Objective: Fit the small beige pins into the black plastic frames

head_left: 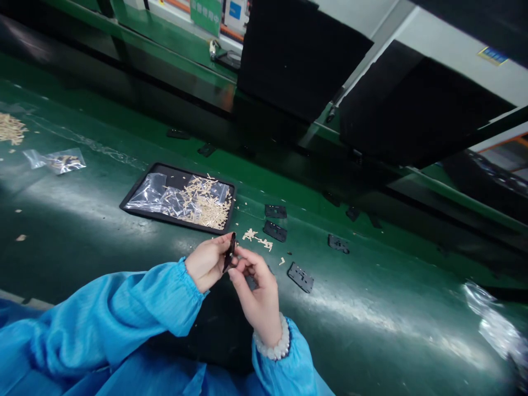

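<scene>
My left hand (208, 261) grips a thin black plastic part (230, 253), tilted on edge above the bench. My right hand (258, 286) is closed in a pinch against the near face of that part. Whatever sits between those fingertips is too small or hidden to tell. Just beyond my hands, small cream-coloured pieces (258, 239) lie scattered on the green bench. Flat black plastic plates with holes lie to the right, one (300, 277) nearest my right hand and another (275, 231) farther back.
A black tray (177, 224) holds clear plastic bags and a heap of cream pieces. At the left are another clear bag (68, 161) and a pile of cream pieces (10, 129). Crumpled plastic (495, 324) lies at the right. Dark panels (301, 60) hang over the bench's far side.
</scene>
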A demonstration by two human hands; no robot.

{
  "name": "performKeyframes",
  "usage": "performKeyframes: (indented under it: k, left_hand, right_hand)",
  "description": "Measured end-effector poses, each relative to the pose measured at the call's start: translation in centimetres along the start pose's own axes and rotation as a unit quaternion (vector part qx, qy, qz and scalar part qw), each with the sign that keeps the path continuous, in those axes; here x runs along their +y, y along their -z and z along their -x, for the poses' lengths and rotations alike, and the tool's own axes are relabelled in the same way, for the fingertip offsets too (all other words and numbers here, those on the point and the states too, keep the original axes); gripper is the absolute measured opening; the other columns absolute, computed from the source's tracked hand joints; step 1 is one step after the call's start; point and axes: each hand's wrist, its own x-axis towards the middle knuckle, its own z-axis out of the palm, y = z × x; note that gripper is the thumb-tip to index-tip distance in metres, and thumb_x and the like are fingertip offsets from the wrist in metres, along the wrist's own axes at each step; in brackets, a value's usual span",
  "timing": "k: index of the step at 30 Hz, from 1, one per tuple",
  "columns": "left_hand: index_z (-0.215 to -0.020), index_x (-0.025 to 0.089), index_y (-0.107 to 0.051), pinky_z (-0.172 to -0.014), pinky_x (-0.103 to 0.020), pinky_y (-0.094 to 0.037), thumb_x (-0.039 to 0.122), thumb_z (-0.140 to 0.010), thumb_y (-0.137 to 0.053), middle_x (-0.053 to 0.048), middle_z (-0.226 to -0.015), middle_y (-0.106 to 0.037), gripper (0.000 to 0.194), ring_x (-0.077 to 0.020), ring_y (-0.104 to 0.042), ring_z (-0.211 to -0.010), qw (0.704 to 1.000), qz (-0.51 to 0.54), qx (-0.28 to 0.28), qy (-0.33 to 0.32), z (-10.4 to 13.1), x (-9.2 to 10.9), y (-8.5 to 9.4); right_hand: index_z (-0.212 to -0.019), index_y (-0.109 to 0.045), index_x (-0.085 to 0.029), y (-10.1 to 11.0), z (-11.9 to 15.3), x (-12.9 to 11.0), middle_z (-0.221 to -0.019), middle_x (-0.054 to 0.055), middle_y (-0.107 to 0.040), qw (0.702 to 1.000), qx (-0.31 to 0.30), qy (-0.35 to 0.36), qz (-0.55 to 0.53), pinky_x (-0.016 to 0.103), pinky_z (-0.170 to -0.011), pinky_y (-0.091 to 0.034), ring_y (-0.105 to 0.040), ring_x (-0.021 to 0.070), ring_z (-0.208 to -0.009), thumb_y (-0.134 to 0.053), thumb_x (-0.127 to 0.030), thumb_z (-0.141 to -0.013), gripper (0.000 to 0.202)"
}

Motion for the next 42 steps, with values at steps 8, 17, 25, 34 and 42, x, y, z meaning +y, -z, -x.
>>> performKeyframes:
  k: [8,17,25,34,42]
  left_hand:
    - [-0.070,0.013,-0.057,-0.041,-0.019,-0.042,0.003,-0.078,-0.054,0.001,-0.055,-0.054,0.013,-0.0088,-0.050,-0.043,0.999,-0.003,0.029,0.021,-0.3,-0.4,0.0]
    - [-0.094,0.016,-0.060,-0.067,-0.022,-0.050,0.004,-0.079,-0.057,-0.004,-0.092,-0.064,0.019,-0.0120,-0.062,-0.077,0.992,-0.072,0.074,-0.072,-0.7,-0.7,-0.5]
    - [-0.090,0.017,-0.064,-0.062,-0.024,-0.045,0.026,-0.073,-0.068,-0.003,-0.077,-0.061,0.019,-0.0155,-0.056,-0.070,0.963,-0.263,0.016,-0.050,-0.5,-1.6,0.3]
    - [-0.088,0.023,-0.063,-0.070,-0.025,-0.048,0.037,-0.087,-0.045,-0.001,-0.085,-0.064,0.023,-0.0166,-0.060,-0.078,0.758,-0.608,-0.146,-0.188,-2.3,-0.9,1.1]
    - [-0.091,0.020,-0.067,-0.078,-0.030,-0.045,0.018,-0.090,-0.041,-0.004,-0.087,-0.066,0.026,-0.0179,-0.060,-0.086,0.415,-0.807,-0.168,-0.385,-6.2,-1.1,-2.1]
  right_hand:
    - [-0.115,-0.055,-0.021,0.6,-0.5,-0.4,-0.081,0.001,-0.061,0.998,-0.016,0.011,0.055,0.025,-0.065,-0.051,-0.060,0.0127,-0.072,-0.060,-0.021,-0.082,0.033]
    - [-0.105,-0.064,-0.020,5.1,-5.3,-0.8,-0.090,0.008,-0.067,0.900,0.056,0.198,0.385,0.026,-0.073,-0.049,-0.064,0.0163,-0.081,-0.050,-0.016,-0.088,0.022]
    - [-0.122,-0.056,-0.021,16.5,-16.5,6.6,-0.115,0.012,-0.060,0.821,0.095,0.001,0.563,0.028,-0.069,-0.049,-0.063,0.0221,-0.092,-0.057,-0.026,-0.086,0.036]
    - [-0.116,-0.054,-0.017,28.7,-20.0,13.6,-0.117,0.008,-0.057,0.798,0.091,-0.177,0.568,0.041,-0.081,-0.051,-0.059,0.0202,-0.097,-0.053,-0.031,-0.089,0.030]
    - [-0.103,-0.061,-0.012,28.9,-18.7,13.3,-0.104,0.011,-0.063,0.804,0.075,-0.235,0.541,0.042,-0.084,-0.049,-0.061,0.0233,-0.095,-0.063,-0.031,-0.082,0.028]
